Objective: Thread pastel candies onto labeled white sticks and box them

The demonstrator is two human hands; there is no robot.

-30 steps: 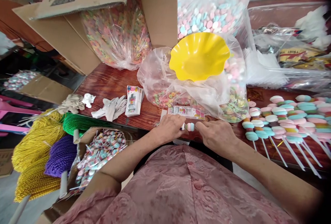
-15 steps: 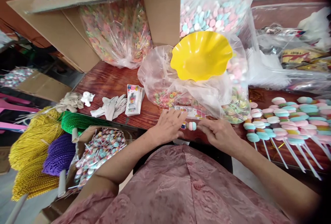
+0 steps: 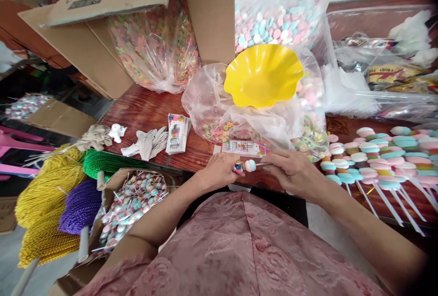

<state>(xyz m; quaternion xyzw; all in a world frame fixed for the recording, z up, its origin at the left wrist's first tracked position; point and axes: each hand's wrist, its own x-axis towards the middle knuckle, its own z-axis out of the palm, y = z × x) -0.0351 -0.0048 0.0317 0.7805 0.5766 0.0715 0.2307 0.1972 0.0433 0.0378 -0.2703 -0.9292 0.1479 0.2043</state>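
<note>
L hand (image 3: 219, 171): gripping the pop (image 3: 250, 165) by its candy end, lower centre of frame; some fingers hidden.
R hand (image 3: 291, 168): pinching the pop's stick (image 3: 266, 164) w/ fingertips.
Pop: lying crosswise btwn my hands, just below the card (image 3: 241, 148), candy to frame left; pink/blue/white bits showing, rest hidden by L hand.
Done, I'd say: batch (image 3: 383, 157) lying at frame right, candy threaded on sticks; heap of small pops (image 3: 137, 205) sitting lower left.
Left, I'd say: this pop's prob. unfinished, tho can't tell; loose candy's filling the ring bag (image 3: 153, 54) (upper left) & mallow bag (image 3: 277, 24) (top centre-right), so plenty remaining.
Card stack (image 3: 177, 135): standing by, left of centre.
</note>
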